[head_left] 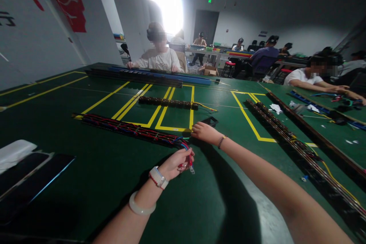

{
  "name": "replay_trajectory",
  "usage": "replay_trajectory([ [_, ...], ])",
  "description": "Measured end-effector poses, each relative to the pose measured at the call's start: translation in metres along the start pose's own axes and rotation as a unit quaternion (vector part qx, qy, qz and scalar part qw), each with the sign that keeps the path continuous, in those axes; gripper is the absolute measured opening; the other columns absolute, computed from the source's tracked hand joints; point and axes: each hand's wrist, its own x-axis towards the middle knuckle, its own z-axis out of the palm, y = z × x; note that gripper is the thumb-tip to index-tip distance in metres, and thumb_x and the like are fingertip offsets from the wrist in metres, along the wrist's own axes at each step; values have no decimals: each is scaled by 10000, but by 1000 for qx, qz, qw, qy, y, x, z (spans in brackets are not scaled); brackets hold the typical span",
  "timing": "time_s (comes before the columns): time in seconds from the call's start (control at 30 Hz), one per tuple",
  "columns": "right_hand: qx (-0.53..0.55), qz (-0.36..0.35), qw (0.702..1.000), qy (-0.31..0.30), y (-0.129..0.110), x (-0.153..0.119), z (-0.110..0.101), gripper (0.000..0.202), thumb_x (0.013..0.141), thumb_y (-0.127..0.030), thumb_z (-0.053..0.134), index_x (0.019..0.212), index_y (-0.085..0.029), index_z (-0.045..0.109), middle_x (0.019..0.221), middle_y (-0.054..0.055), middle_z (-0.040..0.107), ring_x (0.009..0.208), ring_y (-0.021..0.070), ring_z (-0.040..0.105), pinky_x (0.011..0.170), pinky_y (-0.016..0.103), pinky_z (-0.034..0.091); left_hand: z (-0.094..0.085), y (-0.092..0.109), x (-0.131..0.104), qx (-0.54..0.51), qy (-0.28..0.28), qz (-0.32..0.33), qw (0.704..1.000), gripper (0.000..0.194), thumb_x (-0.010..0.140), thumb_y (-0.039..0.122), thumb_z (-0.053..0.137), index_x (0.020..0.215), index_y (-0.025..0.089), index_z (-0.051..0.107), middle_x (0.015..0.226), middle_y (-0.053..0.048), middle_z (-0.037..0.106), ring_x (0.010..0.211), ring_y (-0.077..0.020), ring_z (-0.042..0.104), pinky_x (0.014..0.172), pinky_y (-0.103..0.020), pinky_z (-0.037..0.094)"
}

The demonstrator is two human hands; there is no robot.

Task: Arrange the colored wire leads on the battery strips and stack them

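Observation:
A long black strip [128,127] with red and blue wires along it lies across the green table, its wire ends fanning out at the right. My left hand [178,162] is closed round the bundle of wires [184,143], with a clear-tipped end sticking out below the fingers. Just beyond and to the right, my right hand [204,131] has its fingers pressed together at a green wire [186,138] from the same strip. A small black open frame [210,121] lies behind my right hand.
A shorter strip with a yellow wire [168,102] lies farther back. Long black and blue bars [137,76] run along the far edge, where a person [160,59] sits. More long strips [286,137] lie at right, near another person. Dark flat panels [31,175] lie at left.

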Motion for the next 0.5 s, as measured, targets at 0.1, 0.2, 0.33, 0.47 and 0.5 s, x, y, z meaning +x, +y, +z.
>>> replay_trajectory([
  [0.1,23,74,997,17,-9,-17,-1,195,904,-137,447,1023,-164,599,941,88,602,874,197,509,821,343,359,2,-1,1,-5,-6,13,1000,170,896,257,487,783,131,503,620,17,528,359,2,346,338,-145,129],
  [0.2,78,143,985,56,-22,-33,-3,210,910,-218,474,1082,-177,586,974,95,603,901,204,516,847,353,361,-1,-4,3,-8,-19,30,999,179,883,275,516,780,129,507,656,7,541,384,-1,366,348,-144,153],
  [0.33,171,168,962,130,-48,-51,-11,270,920,-225,430,1155,-207,560,1006,88,613,910,188,528,841,344,378,-5,-9,8,-3,-39,45,998,202,861,318,555,794,130,523,666,6,537,425,-18,399,370,-148,208],
  [0.47,225,112,957,147,-75,-60,-19,359,897,-192,418,1243,-231,504,1015,82,617,881,179,530,827,342,394,-4,-12,11,-24,-19,54,998,169,846,291,578,793,144,516,601,44,474,415,-23,373,383,-150,224],
  [0.5,235,98,956,144,-79,-60,-20,361,898,-211,428,1251,-227,495,1015,84,617,881,180,531,827,342,395,-3,-11,11,-37,-13,54,998,170,854,288,568,783,145,509,594,47,465,414,-24,372,386,-151,231],
])
